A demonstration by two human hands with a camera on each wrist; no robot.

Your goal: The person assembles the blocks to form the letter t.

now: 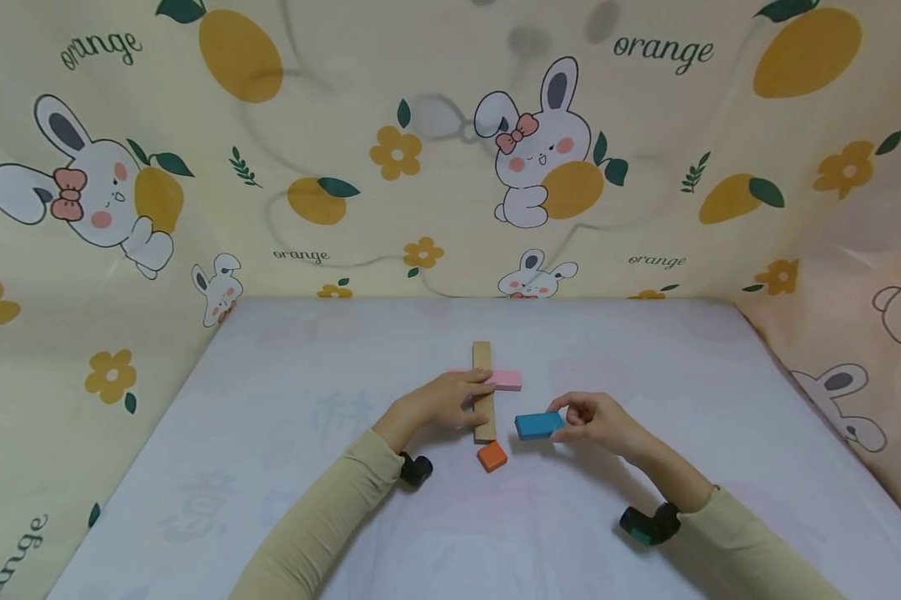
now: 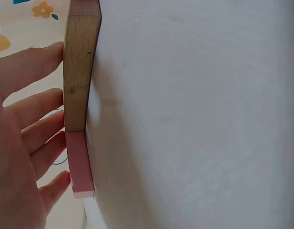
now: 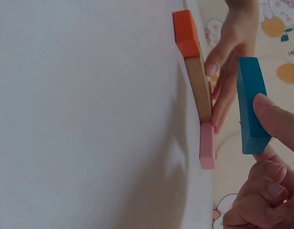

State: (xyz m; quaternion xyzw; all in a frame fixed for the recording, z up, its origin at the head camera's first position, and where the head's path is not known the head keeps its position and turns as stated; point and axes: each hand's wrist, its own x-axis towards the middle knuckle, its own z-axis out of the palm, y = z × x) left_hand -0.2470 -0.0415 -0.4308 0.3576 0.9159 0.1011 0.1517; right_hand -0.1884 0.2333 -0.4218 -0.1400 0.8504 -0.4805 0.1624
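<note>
In the head view, plain wooden blocks [image 1: 485, 425] form a line pointing away from me, crossed by pink blocks [image 1: 506, 381]. My left hand [image 1: 450, 401] lies over the crossing from the left, hiding part of it. Its fingertips touch the sides of the wooden block [image 2: 79, 71] and the pink block [image 2: 81, 164] in the left wrist view. At the near end of the line sits an orange block [image 1: 492, 457], turned at an angle. To the right, my right hand [image 1: 598, 422] pinches a blue rectangular block [image 3: 252, 105] between thumb and fingers, held up off the table.
A white cloth covers the table [image 1: 270, 517]. Behind and at both sides stands a cream curtain [image 1: 435, 50] printed with rabbits and oranges. Black wrist cameras [image 1: 651, 524] sit at both sleeves.
</note>
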